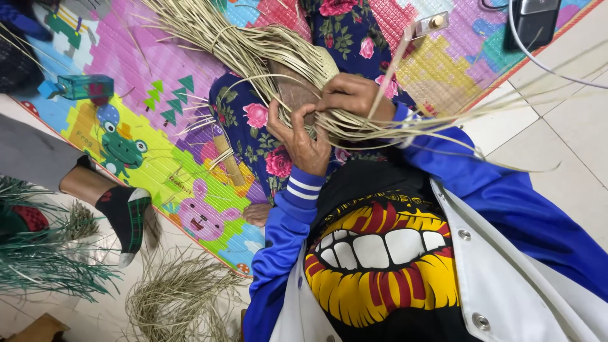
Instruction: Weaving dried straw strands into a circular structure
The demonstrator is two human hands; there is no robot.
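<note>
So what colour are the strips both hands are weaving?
Pale straw-beige strips, worked by the left hand and right hand; head view.

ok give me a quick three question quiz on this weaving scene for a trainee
1. True or false: both hands grip the pale straw strands.
2. The play mat on the floor is: A plain grey, B colourful with cartoon animals, C striped black.
3. What lies on the tiles at lower left, near another person's socked foot?

Key: 1 true. 2 B. 3 A loose heap of dry straw, with green strands beside it.
</note>
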